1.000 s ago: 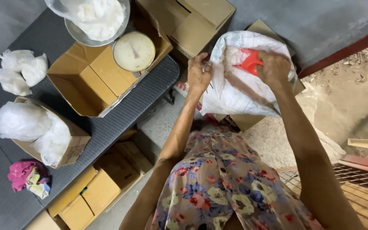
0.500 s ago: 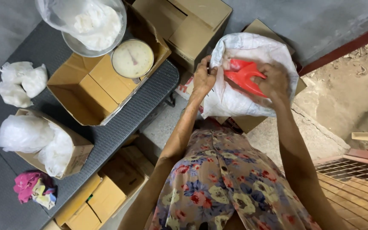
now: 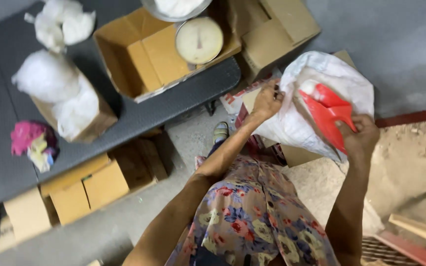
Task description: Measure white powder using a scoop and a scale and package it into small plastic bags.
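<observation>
A large white woven sack [image 3: 341, 79] stands open on cardboard boxes at the upper right. My left hand [image 3: 267, 100] grips the sack's near rim and holds its mouth open. My right hand [image 3: 358, 138] holds the handle of a red plastic scoop [image 3: 324, 112], which is lifted out over the sack's mouth with white powder at its front end. My flowered dress [image 3: 252, 221] fills the lower middle of the view.
A dark table [image 3: 139, 113] on the left carries an open cardboard box [image 3: 144, 59], a round dial scale [image 3: 199, 40] with a metal bowl, white filled plastic bags [image 3: 48, 76] and a pink bundle [image 3: 28, 138]. More cartons [image 3: 89, 184] lie under the table. A red curb [image 3: 412, 117] runs at right.
My right hand has drawn the red scoop up out of the sack, loaded with white powder. My left hand stays on the sack's rim. The view has shifted towards the table.
</observation>
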